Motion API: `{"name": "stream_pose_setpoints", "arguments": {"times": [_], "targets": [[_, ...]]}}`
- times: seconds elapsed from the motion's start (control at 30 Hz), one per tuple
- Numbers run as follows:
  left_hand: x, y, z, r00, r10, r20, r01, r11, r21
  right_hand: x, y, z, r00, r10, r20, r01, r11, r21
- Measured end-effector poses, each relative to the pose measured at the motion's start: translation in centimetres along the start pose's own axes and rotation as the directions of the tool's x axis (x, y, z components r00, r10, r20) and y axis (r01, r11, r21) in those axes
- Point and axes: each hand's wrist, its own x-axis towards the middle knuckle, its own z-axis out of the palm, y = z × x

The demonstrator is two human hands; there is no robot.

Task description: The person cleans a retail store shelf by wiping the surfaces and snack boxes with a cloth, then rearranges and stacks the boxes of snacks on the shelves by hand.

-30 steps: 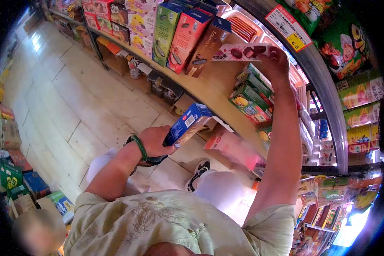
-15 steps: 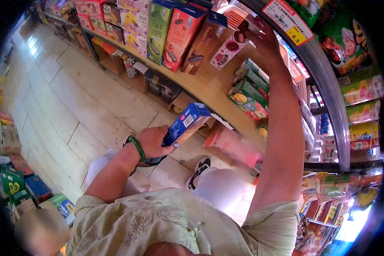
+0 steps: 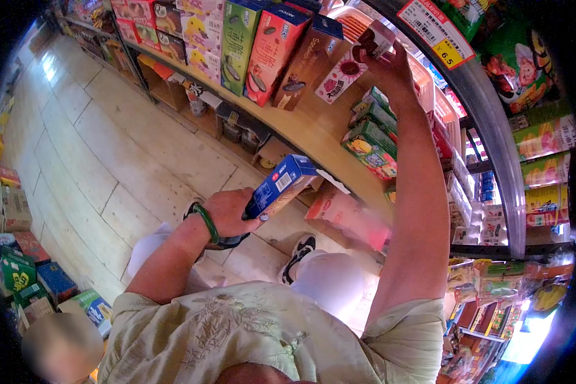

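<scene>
My left hand, a green bangle at its wrist, is closed around a blue snack box that has a barcode label on it. The box is held out in front of the shelf's edge. At the shelf, my right hand grips the far end of a white, pink and brown snack box. Part of that hand's grip is hidden from view. Left of this box stand a brown box, a red box and a green box, in a row.
Small green boxes sit on the wooden shelf below my right forearm. A curved shelf edge with a price tag arches at the upper right. A pink package is under the shelf. Another person's head shows at the lower left.
My right hand has shifted slightly, its fingers now drawn in at the white and pink box's end, showing more of its brown part. My left hand and the blue box stay put.
</scene>
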Motion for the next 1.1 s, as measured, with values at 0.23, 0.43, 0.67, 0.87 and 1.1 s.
{"name": "stream_pose_setpoints", "arguments": {"times": [0.23, 0.43, 0.67, 0.87, 1.1], "targets": [[0.3, -0.2, 0.3, 0.999, 0.016, -0.033, -0.017, 0.999, -0.034, 0.8, 1.3, -0.2, 0.998, -0.024, 0.052, 0.023, 1.0, 0.019], [0.4, 0.3, -1.5, 0.996, 0.035, -0.078, -0.046, 0.988, -0.144, -2.5, 1.0, -0.6, 0.964, 0.08, -0.255, -0.129, 0.975, -0.183], [0.6, 0.5, -2.5, 0.976, 0.201, -0.088, -0.218, 0.849, -0.481, -17.1, -2.0, 2.4, 0.984, 0.162, 0.077, -0.158, 0.986, -0.053], [0.7, 0.0, -2.3, 0.952, 0.306, 0.004, -0.246, 0.773, -0.585, -25.4, -1.6, 6.3, 0.769, 0.474, 0.429, -0.62, 0.717, 0.319], [0.4, 0.1, -1.3, 0.901, 0.423, 0.092, -0.29, 0.747, -0.598, -27.3, -3.7, 7.7, 0.776, 0.508, 0.374, -0.628, 0.675, 0.388]]}}
